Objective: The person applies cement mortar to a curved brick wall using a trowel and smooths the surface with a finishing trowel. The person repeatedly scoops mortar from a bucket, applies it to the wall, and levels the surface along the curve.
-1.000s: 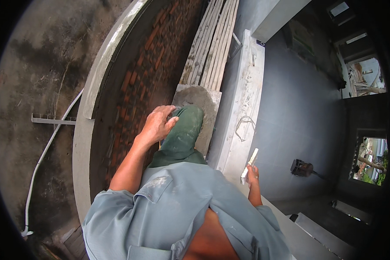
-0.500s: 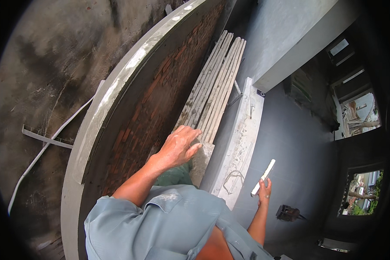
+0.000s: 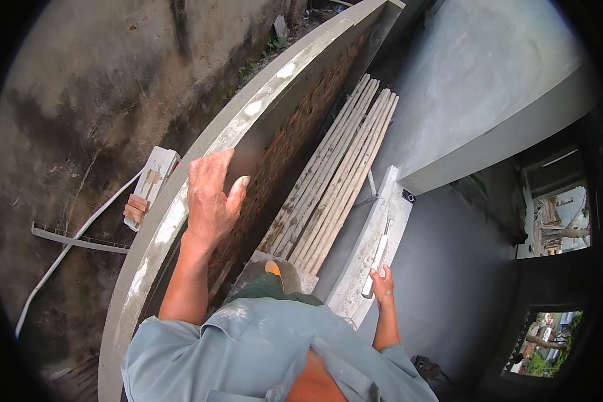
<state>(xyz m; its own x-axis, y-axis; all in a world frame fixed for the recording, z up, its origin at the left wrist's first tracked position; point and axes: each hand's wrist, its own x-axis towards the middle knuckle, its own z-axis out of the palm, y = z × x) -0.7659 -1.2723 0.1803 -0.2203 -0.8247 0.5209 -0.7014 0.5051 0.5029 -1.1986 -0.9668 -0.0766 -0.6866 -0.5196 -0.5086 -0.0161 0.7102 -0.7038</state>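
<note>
Up close, out to the wall top (image 3: pixel 171 221) with the left hand (image 3: pixel 211 194), thumb spread, gripping nothing visible; cannot tell if touching. Across now to the right hand (image 3: pixel 384 288), closed around a white bar (image 3: pixel 380 254) near its lower end, over the pale ledge (image 3: pixel 350 291). Looks light, stiff, possibly brittle; best held near mid-length, without hard squeezing. Further off, on to pale poles (image 3: pixel 348 177) beside the brick face (image 3: pixel 295 139).

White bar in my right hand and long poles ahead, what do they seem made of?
White bar: smooth and pale, so perhaps plastic or painted metal; unclear. Long poles: slim, rounded, stained and dull, so probably bamboo or wood.
</note>
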